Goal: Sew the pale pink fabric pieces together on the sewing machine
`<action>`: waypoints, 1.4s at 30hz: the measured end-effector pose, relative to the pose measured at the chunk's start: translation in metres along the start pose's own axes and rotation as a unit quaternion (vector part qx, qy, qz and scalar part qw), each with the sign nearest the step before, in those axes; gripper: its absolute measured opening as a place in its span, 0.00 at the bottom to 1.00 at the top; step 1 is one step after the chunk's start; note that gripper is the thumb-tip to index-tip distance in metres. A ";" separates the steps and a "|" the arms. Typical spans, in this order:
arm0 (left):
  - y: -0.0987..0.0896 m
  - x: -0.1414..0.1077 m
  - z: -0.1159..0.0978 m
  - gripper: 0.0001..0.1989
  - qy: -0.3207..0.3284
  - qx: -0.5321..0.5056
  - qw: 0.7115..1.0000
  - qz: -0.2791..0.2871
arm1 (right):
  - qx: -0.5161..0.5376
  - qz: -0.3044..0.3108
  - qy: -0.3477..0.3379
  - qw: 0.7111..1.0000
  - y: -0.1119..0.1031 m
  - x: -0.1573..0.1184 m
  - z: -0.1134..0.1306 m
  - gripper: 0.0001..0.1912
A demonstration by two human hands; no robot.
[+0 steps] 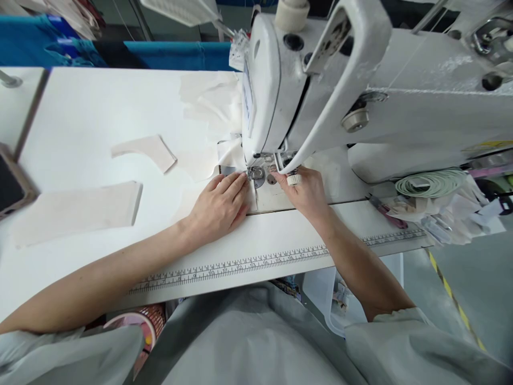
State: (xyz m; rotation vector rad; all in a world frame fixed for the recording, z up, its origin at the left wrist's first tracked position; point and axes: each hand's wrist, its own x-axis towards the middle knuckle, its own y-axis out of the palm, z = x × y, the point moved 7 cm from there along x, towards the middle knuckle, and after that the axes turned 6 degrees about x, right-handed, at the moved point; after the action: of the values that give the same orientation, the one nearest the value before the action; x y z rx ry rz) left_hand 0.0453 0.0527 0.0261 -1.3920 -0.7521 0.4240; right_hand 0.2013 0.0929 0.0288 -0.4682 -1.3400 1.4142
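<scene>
My left hand (220,206) lies flat with fingers stretched out, pressing on a pale fabric piece (253,199) just left of the presser foot (256,173) of a white sewing machine (264,85). Its fingertips are close to the foot. On the other side, my right hand (308,191) is curled, with thumb and forefinger drawn together by the needle plate (271,179). The machine's white guard and a knob (294,179) hide part of these fingers, and what they pinch cannot be made out. Thin pale fabric (216,107) spreads behind the foot.
Two cut pale pieces, one curved (146,149) and one long (84,211), lie on the white table at left. A ruler strip (240,266) runs along the front edge. Snips (387,211), a coiled green strip (430,183) and scraps (457,211) sit at right.
</scene>
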 end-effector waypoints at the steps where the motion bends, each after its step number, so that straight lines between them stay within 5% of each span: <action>1: -0.001 0.000 0.000 0.23 -0.001 -0.005 1.000 0.000 | -0.002 0.000 0.001 1.000 0.000 0.000 -0.001 0.21; 11: -0.002 -0.002 0.002 0.22 -0.005 -0.012 1.000 0.000 | 0.015 0.013 0.011 1.000 0.000 -0.001 -0.001 0.25; 18: -0.026 -0.014 -0.017 0.16 0.043 -0.005 0.998 -0.040 | 0.107 0.139 -0.050 0.983 -0.008 -0.017 0.025 0.15; 22: -0.022 -0.017 -0.025 0.11 0.063 0.027 0.997 -0.028 | 0.111 0.191 -0.107 0.969 -0.009 -0.026 0.040 0.14; 35: -0.029 -0.014 -0.023 0.08 0.089 0.091 0.988 -0.088 | 0.067 0.046 -0.244 0.966 -0.012 -0.042 0.054 0.10; 42: -0.023 -0.014 -0.019 0.06 0.092 0.065 0.988 -0.102 | 0.034 0.058 -0.249 0.966 -0.012 -0.048 0.057 0.09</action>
State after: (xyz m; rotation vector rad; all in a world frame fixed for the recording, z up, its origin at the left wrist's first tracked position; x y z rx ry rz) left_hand 0.0449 0.0263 0.0448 -1.2007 -0.6948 0.1781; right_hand 0.1751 0.0223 0.0379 -0.1462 -1.6723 1.7437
